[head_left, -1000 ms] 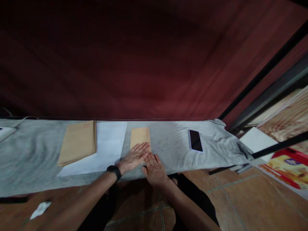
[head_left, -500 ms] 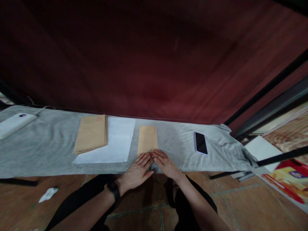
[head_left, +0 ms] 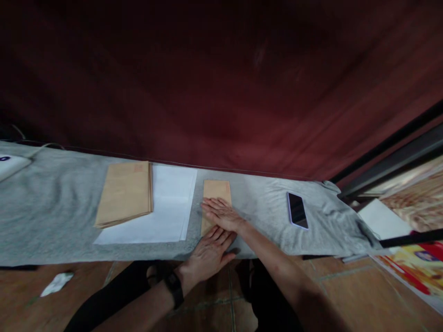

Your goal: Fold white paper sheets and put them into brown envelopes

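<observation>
A single brown envelope [head_left: 216, 188] lies flat on the grey cloth, its long side pointing away from me, with small red print at the far right corner. My right hand [head_left: 221, 213] rests flat across its middle, fingers stretched to the left. At its near end, my left hand [head_left: 212, 252] lies with fingers extended, its fingertips touching the envelope and close under the right hand. To the left, a stack of brown envelopes [head_left: 125, 193] sits partly on top of white paper sheets [head_left: 173, 198].
A phone [head_left: 297, 210] in a pale purple case lies on the cloth at right. A white device [head_left: 12, 165] with a cable is at far left. Behind the cloth-covered table [head_left: 256, 193] hangs a dark red curtain [head_left: 221, 115]. A colourful printed box [head_left: 415, 267] stands at lower right.
My right hand has slid forward and left across the envelope, from its near edge to its middle. My left hand stays by the near end. The view has shifted slightly.
</observation>
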### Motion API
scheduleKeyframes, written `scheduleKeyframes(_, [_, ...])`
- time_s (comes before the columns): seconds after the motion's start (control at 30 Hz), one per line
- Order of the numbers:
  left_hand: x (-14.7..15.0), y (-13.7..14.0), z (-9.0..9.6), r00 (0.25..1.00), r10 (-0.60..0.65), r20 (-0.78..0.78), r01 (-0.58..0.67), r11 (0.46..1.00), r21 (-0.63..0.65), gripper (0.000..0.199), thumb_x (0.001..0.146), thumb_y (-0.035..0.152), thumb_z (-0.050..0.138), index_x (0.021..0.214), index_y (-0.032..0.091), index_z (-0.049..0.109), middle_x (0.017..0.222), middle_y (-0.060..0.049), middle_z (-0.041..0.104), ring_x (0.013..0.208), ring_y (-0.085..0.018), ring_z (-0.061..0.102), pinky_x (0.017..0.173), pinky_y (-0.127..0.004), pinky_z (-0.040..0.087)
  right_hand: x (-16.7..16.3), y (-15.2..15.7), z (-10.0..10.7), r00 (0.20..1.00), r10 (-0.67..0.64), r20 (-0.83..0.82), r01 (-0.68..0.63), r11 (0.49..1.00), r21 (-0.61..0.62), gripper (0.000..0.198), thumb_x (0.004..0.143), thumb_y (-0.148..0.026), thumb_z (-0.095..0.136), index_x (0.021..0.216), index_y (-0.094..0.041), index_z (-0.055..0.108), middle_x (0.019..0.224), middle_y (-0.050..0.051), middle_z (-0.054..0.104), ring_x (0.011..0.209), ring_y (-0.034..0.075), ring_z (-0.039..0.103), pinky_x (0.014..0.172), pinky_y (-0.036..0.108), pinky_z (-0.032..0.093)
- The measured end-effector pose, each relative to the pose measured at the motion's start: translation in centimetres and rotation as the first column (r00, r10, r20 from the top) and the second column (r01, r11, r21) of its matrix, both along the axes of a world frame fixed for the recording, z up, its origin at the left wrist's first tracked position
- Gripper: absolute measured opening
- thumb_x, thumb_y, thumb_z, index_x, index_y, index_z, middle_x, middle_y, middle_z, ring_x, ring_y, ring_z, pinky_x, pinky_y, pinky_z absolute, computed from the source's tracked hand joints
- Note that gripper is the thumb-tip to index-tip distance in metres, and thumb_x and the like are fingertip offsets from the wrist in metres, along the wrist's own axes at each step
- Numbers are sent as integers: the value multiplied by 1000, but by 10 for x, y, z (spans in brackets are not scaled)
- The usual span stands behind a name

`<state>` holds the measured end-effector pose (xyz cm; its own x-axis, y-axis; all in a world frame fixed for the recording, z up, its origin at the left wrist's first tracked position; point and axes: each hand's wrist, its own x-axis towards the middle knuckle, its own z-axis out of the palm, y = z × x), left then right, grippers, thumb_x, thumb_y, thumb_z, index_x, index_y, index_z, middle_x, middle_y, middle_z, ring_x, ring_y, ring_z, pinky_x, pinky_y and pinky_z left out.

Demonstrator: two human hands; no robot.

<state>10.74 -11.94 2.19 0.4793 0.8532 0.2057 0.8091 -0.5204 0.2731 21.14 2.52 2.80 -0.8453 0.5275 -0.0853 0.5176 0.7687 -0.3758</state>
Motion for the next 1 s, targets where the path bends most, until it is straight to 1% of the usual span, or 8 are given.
scheduleKeyframes(0.07, [1,3,2,1000,-20,-13,20,1000,10,54,103,50,41,148,21,47,152,-8,53,141,-25,47,120,-44,31,-5,16,-3,999,-39,15,38,998,44,53,109,-46,21,159,-28,30,168,-2,22,156,17,17,129,42,11])
scheduleKeyframes(0.17, [2,6,3,998,-49,-31,50,999,17,57,102,53,40,148,20,47,155,-7,50,144,-27,44,120,-45,29,-10,35,-7,992,-123,20,120,985,121,55,109,-45,21,160,-26,29,168,1,20,156,20,18,128,45,11])
scheduleKeyframes(0.37, [0,8,3,998,-67,-22,68,997,38,58,100,57,43,147,22,47,153,-6,53,143,-26,45,120,-44,28,-14,51,-13,948,-317,-31,314,914,258,58,108,-45,25,160,-19,27,167,8,25,154,22,24,127,44,14])
scheduleKeyframes(0.5, [-1,8,5,997,-70,-44,72,997,30,56,101,54,44,146,21,47,150,-7,55,141,-25,46,119,-44,28,-16,54,-18,896,-441,-51,438,858,269,61,107,-45,29,158,-12,32,166,11,28,152,27,28,125,45,18])
scheduleKeyframes(0.6, [0,8,5,995,-72,-67,74,997,35,53,102,52,42,146,21,48,150,-8,55,141,-25,47,119,-44,28,-16,54,-20,862,-499,-86,502,820,275,61,107,-46,31,157,-12,33,164,12,31,151,28,30,124,47,20])
scheduleKeyframes(0.73, [0,9,5,994,-63,-87,69,996,61,47,103,47,42,141,22,53,148,-7,57,138,-24,49,117,-43,30,-5,47,-22,854,-515,-81,514,805,296,60,107,-43,31,158,-12,33,163,13,33,151,28,31,123,48,22])
scheduleKeyframes(0.83, [0,10,4,994,-54,-96,61,995,79,42,103,44,43,136,22,57,146,-6,60,136,-24,52,115,-42,32,11,32,-24,869,-492,-53,483,821,303,58,107,-41,31,158,-13,31,164,11,31,151,28,31,124,48,22])
scheduleKeyframes(1.0, [0,9,1,996,-47,-82,54,994,91,44,103,45,43,135,19,59,143,-7,62,137,-25,51,116,-42,33,41,-7,-26,905,-425,-13,408,859,309,57,108,-39,29,160,-15,28,165,8,28,152,26,29,125,47,22])
